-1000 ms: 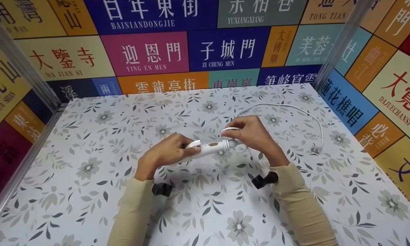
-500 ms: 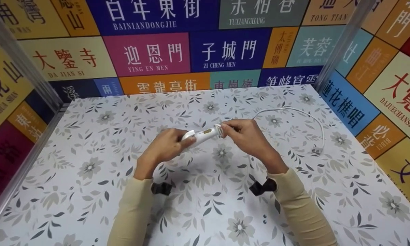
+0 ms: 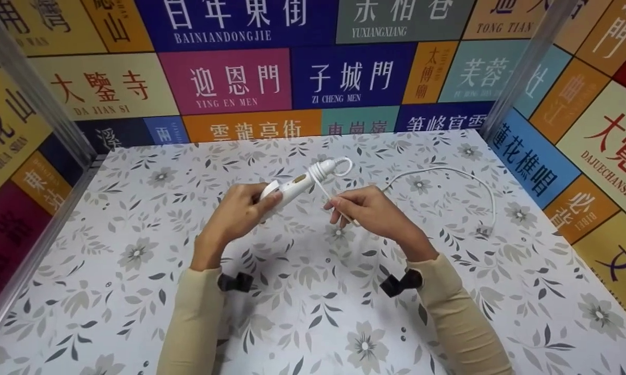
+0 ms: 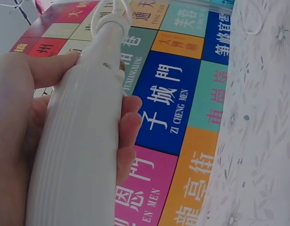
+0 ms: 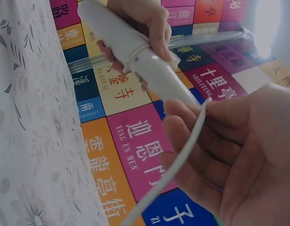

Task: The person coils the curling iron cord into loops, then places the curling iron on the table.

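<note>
we see the left hand (image 3: 240,211) wrapped round the white corded appliance (image 3: 292,191), above the floral table (image 3: 286,317), seemingly to steady it, its coil-wrapped end pointing far right. the right hand (image 3: 367,211) pinches the cord (image 5: 177,164) between thumb and fingers, perhaps for tension.

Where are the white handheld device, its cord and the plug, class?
White handheld device (image 4: 80,132), left wrist view: its ridged body.
Cord (image 5: 171,173), right wrist view: middle of its visible stretch.
Plug (image 3: 483,229), head view: its casing.

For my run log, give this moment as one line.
left hand: grips device | right hand: pinches cord | cord: wound round device's end | plug: on table
</note>
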`<state>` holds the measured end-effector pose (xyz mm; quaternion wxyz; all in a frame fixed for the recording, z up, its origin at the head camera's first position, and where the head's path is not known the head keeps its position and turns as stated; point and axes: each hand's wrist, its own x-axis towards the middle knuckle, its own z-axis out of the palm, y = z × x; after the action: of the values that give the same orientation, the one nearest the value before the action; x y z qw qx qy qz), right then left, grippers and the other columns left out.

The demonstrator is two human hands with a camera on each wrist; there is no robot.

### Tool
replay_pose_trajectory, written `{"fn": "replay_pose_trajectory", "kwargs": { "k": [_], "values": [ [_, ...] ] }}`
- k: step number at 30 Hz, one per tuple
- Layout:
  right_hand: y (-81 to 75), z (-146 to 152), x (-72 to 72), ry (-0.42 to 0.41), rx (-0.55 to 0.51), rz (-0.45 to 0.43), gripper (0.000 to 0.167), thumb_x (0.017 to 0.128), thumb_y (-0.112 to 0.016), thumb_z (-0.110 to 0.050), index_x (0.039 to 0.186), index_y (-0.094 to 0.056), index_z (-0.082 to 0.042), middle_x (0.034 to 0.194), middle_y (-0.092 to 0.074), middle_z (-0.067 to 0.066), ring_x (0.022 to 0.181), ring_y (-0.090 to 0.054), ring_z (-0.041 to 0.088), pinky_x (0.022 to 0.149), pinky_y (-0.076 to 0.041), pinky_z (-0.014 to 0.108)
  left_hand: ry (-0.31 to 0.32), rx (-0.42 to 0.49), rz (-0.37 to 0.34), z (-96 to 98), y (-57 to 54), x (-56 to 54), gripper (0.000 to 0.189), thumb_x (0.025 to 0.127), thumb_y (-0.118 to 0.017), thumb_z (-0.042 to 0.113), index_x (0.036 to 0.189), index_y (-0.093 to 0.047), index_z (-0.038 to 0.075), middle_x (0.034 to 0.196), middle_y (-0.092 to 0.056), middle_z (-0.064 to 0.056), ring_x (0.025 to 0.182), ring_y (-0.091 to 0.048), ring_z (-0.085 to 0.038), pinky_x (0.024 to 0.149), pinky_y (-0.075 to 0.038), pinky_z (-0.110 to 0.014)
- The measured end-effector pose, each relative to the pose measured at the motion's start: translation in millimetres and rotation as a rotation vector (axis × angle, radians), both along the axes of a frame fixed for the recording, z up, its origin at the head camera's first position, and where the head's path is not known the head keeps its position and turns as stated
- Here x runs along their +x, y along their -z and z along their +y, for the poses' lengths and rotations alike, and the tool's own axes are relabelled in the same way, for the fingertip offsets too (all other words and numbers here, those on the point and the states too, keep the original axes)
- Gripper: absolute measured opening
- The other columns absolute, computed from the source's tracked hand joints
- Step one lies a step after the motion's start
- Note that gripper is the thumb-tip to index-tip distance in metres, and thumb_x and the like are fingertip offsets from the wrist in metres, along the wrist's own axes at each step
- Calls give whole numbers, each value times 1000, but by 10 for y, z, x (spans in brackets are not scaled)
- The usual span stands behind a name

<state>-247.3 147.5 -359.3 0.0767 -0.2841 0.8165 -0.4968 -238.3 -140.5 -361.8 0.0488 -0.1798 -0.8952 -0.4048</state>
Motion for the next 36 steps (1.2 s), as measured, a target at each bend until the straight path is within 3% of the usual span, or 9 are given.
{"fn": "replay_pose_trajectory", "kwargs": {
  "k": [4,9,14,18,21,26,30,33,36],
  "values": [
    [118,78,-126,-51,43,-77,39,106,-49,-32,100,-77,-5,82,-74,12,83,-71,20,87,-56,36,-2,60,-26,-25,-22,21,34,100,-59,40,105,-74,9,89,-70,-10,74,-59,-21,67,-48,-34],
    [265,153,-249,-67,126,-130,39,106,-49,-33,104,-76,-5,90,-74,13,104,-67,18,105,-45,45,-8,72,-65,-55,-47,33,36,100,-59,41,114,-73,11,95,-71,-11,79,-60,-22,69,-48,-35],
    [364,184,-321,-16,158,-140,37,105,-50,-35,102,-76,-7,86,-69,13,96,-65,25,90,-47,42,5,60,-71,-63,-74,44,35,99,-60,40,112,-74,10,94,-71,-12,79,-60,-23,70,-48,-34],
    [405,208,-353,110,172,-110,42,100,-55,-48,89,-76,-13,77,-63,7,74,-59,22,69,-47,35,35,49,-62,-65,-75,54,31,99,-61,39,101,-75,11,86,-69,-9,75,-58,-21,69,-46,-34],
    [416,227,-368,205,191,-82,45,94,-60,-58,81,-75,-17,69,-59,5,59,-46,16,57,-38,30,72,27,-53,-65,-63,59,29,98,-61,37,91,-74,13,77,-65,-5,70,-55,-19,67,-45,-33],
    [408,241,-378,328,170,-75,43,86,-70,-59,78,-75,-18,57,-45,-9,55,-34,14,55,-31,29,146,-22,-30,-35,-39,50,27,97,-62,35,84,-70,14,71,-59,-2,66,-51,-17,65,-43,-32],
    [384,233,-379,410,130,-50,34,88,-75,-42,69,-65,-16,56,-41,-11,56,-34,13,56,-33,29,193,-46,-29,7,-24,51,27,97,-62,35,86,-71,13,71,-60,-1,64,-50,-14,62,-43,-29],
    [381,238,-387,417,96,9,25,90,-72,-23,69,-65,-12,59,-49,-10,56,-38,12,57,-37,29,232,-60,-32,46,-6,57,27,97,-62,35,90,-74,12,71,-61,-1,61,-50,-13,59,-43,-28],
    [371,242,-386,416,59,-1,20,89,-75,-26,79,-76,-9,67,-66,-4,58,-50,13,59,-45,28,261,-75,-42,92,11,62,27,97,-63,35,93,-75,12,71,-62,-1,60,-50,-12,58,-42,-27]
  ]
}}
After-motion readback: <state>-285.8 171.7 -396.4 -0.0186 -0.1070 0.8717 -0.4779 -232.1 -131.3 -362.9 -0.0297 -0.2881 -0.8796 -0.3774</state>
